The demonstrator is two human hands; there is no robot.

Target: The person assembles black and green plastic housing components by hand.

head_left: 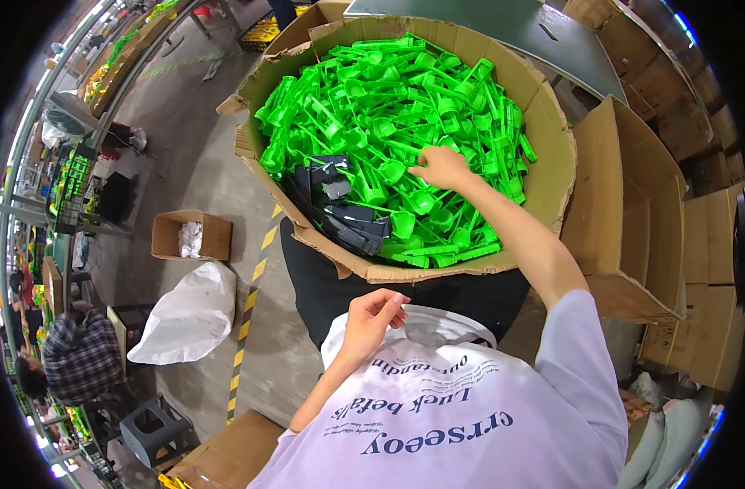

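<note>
A large cardboard box (552, 191) in front of me holds a heap of bright green plastic scoop-like pieces (360, 106) with small cups and long handles. My right hand (444, 168) reaches over the heap, fingertips pinched on one green piece in its middle. Which part of that piece is gripped is partly hidden by the fingers. Close to my waist, below the box's near rim, is my left hand (372, 322). Its fingers are curled in and the thumb presses toward them; whether anything is inside is hidden. Several dark grey plastic parts (352, 224) lie at the near left inside the box.
Open cardboard cartons (609, 212) stand right of the box, and a grey-green table (486, 28) lies behind it. On the left floor are a small carton (221, 236), a white sack (189, 318) and a grey stool (156, 428). A person in a checked shirt (83, 359) is farther left.
</note>
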